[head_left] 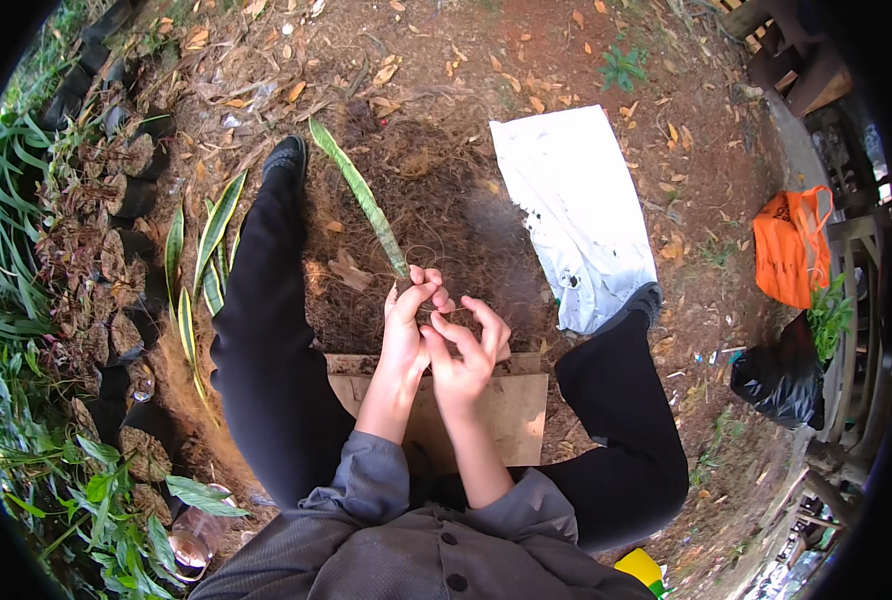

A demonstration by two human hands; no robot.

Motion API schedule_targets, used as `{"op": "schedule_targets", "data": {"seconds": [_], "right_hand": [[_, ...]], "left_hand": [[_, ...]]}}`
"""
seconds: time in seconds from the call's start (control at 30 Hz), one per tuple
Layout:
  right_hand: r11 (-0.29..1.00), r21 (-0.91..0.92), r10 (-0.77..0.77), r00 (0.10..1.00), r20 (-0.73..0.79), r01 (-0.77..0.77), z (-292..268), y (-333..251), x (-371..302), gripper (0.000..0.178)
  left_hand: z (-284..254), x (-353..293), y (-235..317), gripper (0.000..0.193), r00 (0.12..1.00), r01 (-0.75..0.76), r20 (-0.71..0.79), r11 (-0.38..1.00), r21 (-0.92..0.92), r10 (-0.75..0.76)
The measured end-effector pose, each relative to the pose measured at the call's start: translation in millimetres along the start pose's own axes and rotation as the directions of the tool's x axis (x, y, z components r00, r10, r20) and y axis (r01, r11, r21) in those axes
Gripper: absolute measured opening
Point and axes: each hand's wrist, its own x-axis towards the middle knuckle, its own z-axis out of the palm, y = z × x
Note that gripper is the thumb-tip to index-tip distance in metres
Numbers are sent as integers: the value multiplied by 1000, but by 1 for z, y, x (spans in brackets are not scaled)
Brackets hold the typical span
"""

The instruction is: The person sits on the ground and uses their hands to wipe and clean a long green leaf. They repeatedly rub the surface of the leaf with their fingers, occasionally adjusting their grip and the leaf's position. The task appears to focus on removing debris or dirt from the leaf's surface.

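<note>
Leaf (363,200), long and mottled green, slants over the brown fibre pile (441,190) from the left hand (407,318), whose grip is closed on its base — the right hand (463,366) curls just beside, its grip holding what, I cannot tell.

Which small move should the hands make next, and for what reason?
Probably the right hand should bring its fingertips up to the lower end of the variegated leaf: the left hand already pinches the leaf near that end, and the right hand is close by, fingers curled. Whether it holds a thin fibre is too small to tell.
</note>
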Motion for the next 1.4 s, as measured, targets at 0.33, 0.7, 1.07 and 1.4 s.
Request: {"op": "schedule_targets", "data": {"seconds": [0.33,0.7,1.07,1.4], "right_hand": [[992,-22,-118,982,145,122,-5,16,3,25],[984,161,-98,983,157,72,-25,13,21,26],[841,521,9,967,255,-145,-6,35,8,46],[682,298,481,716,506,-668,-27,74,27,24]], "left_hand": [[-1,0,0,11,996,8,-91,983,183,9],[12,-9,2,13,992,-21,126,965,262,-13],[-4,-1,6,12,974,-88,228,919,384,-2],[-59,19,-26,28,953,178,-263,980,91,-149]]}}
